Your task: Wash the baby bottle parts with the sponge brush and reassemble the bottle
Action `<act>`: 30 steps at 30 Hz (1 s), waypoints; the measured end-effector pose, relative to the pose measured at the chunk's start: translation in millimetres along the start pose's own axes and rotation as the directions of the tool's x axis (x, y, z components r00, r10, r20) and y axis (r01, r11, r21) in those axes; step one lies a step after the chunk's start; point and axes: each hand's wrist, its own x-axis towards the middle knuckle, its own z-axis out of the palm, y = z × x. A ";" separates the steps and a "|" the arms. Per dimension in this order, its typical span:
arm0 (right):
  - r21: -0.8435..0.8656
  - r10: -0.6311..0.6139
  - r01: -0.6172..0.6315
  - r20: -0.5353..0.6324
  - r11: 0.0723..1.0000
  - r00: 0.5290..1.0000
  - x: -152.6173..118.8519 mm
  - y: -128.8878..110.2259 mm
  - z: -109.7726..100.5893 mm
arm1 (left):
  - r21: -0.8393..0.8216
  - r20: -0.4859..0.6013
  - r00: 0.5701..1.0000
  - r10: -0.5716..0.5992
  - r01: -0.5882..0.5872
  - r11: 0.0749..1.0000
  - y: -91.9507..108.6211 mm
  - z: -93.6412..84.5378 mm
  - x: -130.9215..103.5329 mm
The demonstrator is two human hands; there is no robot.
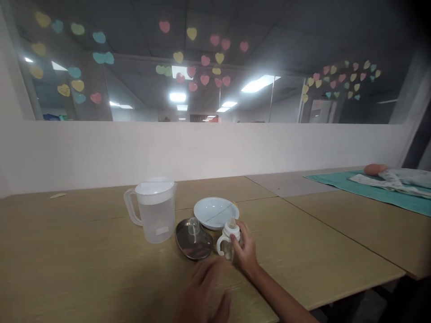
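Observation:
My right hand (247, 249) is closed around a baby bottle (227, 244) that stands upright, with a clear teat on top, a white collar and a white side handle. Low in the view, my left hand (205, 291) is smeared by motion; its thumb stands apart from its fingers and nothing shows in it. Just beyond it, a metal kidney dish (188, 246) holds a clear bottle cap (193, 227). Behind the bottle is a pale shallow bowl (205, 207) with a thin stick-like thing (219, 213) lying across it.
A translucent lidded jug (156, 220) stands left of the kidney dish on the wooden table (101, 264). Far right, a teal cloth (340, 181) bears patterned fabric (390, 181) and a rounded skin-toned thing (375, 169). A white wall (202, 148) borders the table's back.

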 end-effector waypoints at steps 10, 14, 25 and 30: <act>0.069 0.028 -0.025 -0.037 0.997 0.999 2.8 7.8 -8.5 | -0.015 -0.007 0.998 0.067 -0.068 0.998 -39.4 53.5 88.5; 0.088 -0.006 0.010 -0.045 0.996 0.999 0.1 2.4 -5.1 | 0.012 -0.002 0.992 0.128 -0.128 0.992 -43.4 46.9 77.6; -0.197 0.000 -0.009 -0.048 0.980 0.999 1.1 -16.6 -16.2 | 0.038 -0.010 0.981 0.194 -0.193 0.980 -36.9 41.8 81.6; -0.171 0.163 -0.166 -0.031 0.971 0.986 -5.0 -26.7 -17.8 | -0.009 -0.008 0.986 0.165 -0.165 0.986 -33.9 38.2 79.8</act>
